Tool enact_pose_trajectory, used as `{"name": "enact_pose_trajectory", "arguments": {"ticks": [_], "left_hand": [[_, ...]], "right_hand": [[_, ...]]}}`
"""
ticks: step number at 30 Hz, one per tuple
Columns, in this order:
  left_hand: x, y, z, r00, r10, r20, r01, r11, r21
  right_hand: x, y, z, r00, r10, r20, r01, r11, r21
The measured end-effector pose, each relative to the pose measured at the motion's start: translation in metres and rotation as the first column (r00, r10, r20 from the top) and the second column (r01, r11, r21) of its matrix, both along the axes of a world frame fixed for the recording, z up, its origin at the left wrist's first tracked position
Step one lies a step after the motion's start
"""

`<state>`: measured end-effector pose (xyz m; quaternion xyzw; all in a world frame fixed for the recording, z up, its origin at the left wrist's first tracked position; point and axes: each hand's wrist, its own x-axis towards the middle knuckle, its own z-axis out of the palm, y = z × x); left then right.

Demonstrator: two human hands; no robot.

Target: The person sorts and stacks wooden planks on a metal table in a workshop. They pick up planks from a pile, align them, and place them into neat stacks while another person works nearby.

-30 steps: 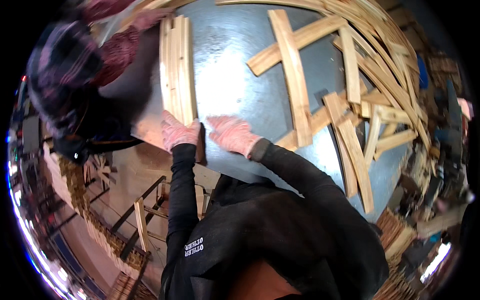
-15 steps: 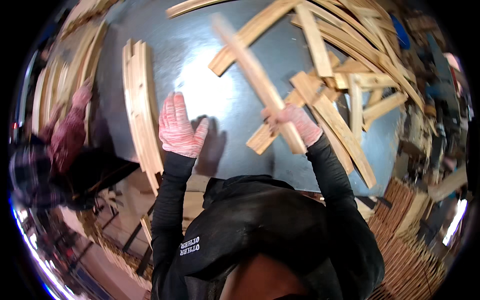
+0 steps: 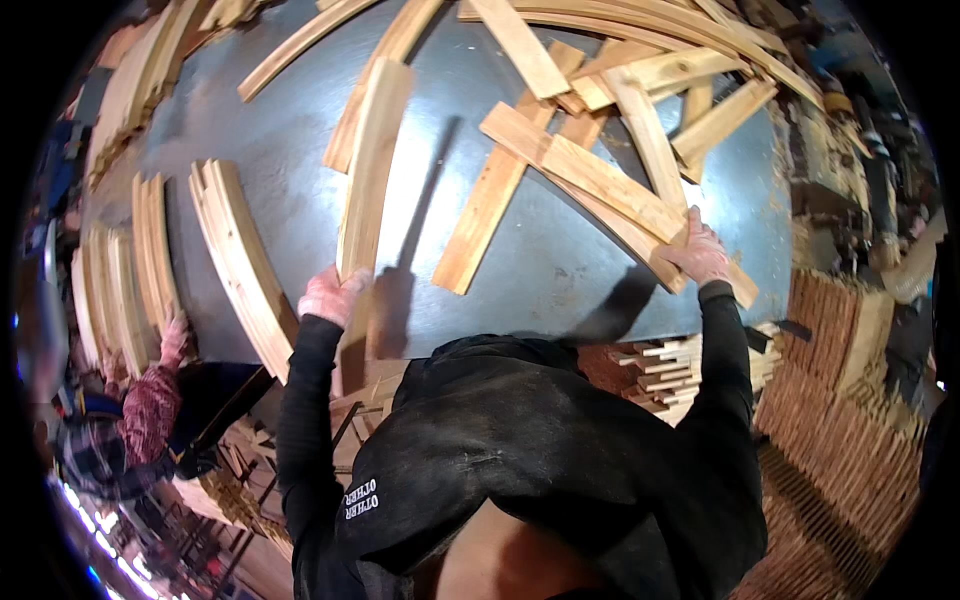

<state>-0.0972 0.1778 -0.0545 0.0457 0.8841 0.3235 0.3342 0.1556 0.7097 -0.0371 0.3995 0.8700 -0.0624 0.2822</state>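
Observation:
In my gloved left hand [image 3: 335,297] is a pale wooden slat [image 3: 377,160], gripped near its lower end. The slat points away from me above the table [image 3: 300,130], and its shadow falls to the right. My gloved right hand [image 3: 703,254] is closed around the near right end of another wooden slat [image 3: 615,187]. That one lies slantwise over a second slat [image 3: 515,132] at the front of a loose heap. Left of my right hand, a separate slat [image 3: 470,225] rests on the tabletop.
A stack of slats [image 3: 235,240] stands left of my left hand. Farther left, a co-worker's gloved hand [image 3: 174,338] touches another stack [image 3: 152,240]. More loose slats [image 3: 640,70] pile up at the far right. Stacked wood [image 3: 830,350] stands beyond the table's right edge.
The slat from my right hand is now in my left hand. My right hand has moved right and taken hold of another slat. The view has shifted.

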Motion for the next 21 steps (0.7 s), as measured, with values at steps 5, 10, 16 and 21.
{"name": "enact_pose_trajectory", "arguments": {"ticks": [5, 10, 16, 21], "left_hand": [[-0.014, -0.011, -0.032, 0.983, 0.100, -0.156, -0.165, 0.856, -0.490], [-0.027, -0.001, 0.003, 0.971, 0.150, -0.188, -0.237, 0.741, -0.629], [-0.026, 0.005, -0.008, 0.924, 0.156, -0.350, -0.345, 0.736, -0.583], [-0.049, 0.050, -0.018, 0.658, -0.179, -0.731, -0.086, 0.947, -0.310]], "right_hand": [[-0.001, -0.011, -0.001, 0.969, 0.087, -0.231, -0.070, 0.994, 0.084], [-0.023, -0.047, -0.020, 0.956, 0.242, -0.166, -0.233, 0.970, 0.073], [-0.002, -0.051, -0.044, 0.908, 0.396, -0.135, -0.376, 0.915, 0.148], [-0.019, -0.046, -0.034, 0.955, 0.287, -0.071, -0.286, 0.958, 0.021]]}}
